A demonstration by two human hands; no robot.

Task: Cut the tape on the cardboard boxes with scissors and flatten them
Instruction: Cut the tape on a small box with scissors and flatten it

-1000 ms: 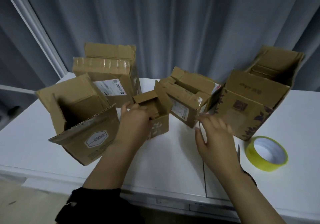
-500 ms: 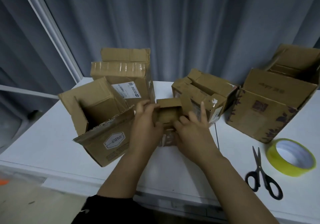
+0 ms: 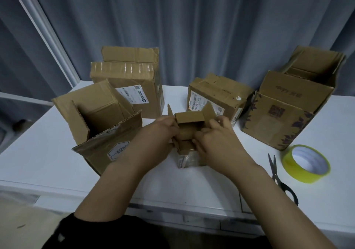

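My left hand (image 3: 153, 133) and right hand (image 3: 217, 141) both grip the small box (image 3: 189, 131) mid-tabletop (image 3: 48, 162), its top flaps open. I judge I'm setting it up for cutting; next I'll need the scissors (image 3: 276, 173) lying at my right

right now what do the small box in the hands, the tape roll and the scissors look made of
Small box: brown cardboard, matte, with creased flaps and glossy clear tape low on its front.
Tape roll: glossy yellow plastic-looking tape on a whitish core, probably card.
Scissors: dull grey blades, likely metal; black handles, probably plastic.
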